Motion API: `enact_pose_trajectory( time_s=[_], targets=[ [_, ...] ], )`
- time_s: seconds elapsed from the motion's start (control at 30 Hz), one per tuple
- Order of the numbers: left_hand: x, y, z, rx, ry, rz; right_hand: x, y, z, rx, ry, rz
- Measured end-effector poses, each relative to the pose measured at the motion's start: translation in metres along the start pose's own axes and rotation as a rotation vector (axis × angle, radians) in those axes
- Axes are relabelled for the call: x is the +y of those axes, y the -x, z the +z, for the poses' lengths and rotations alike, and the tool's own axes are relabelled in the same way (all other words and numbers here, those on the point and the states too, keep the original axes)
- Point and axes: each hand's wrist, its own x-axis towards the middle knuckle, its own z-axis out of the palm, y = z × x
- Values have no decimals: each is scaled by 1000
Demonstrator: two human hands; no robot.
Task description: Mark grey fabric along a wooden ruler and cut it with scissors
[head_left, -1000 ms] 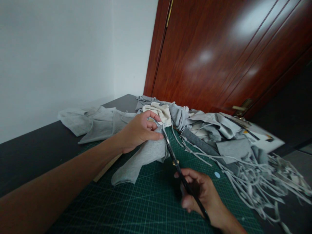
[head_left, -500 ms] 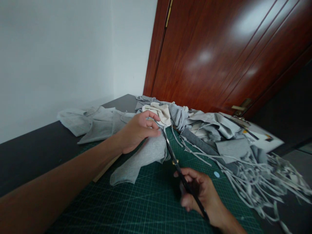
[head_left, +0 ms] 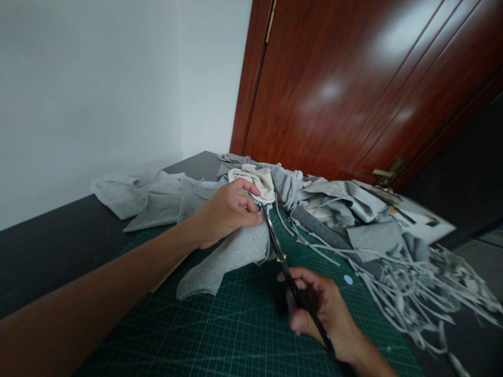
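My left fingers (head_left: 251, 218) are pinching cloth (head_left: 243, 246) draping below them; my right fingers (head_left: 302, 274) are holding scissors (head_left: 285, 269), tips just beside the left ones. Little is shifting, so the cloth is seemingly staying steady.

No words, brands or numbers are being made legible anywhere here, tbh. Only thin printed grid lines are being shown on the mat (head_left: 243, 319). Some orange and dark marks (head_left: 432, 222) are being carried by the white board (head_left: 442, 230), but they're being blurred past reading.
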Motion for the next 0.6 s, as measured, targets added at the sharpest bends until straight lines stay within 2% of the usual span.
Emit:
enact_pose_trajectory(
  time_s=[0.6],
  targets=[
    [1,0,1,-16,-38,-11,-8,-1,0,39,59,160]
  ],
)
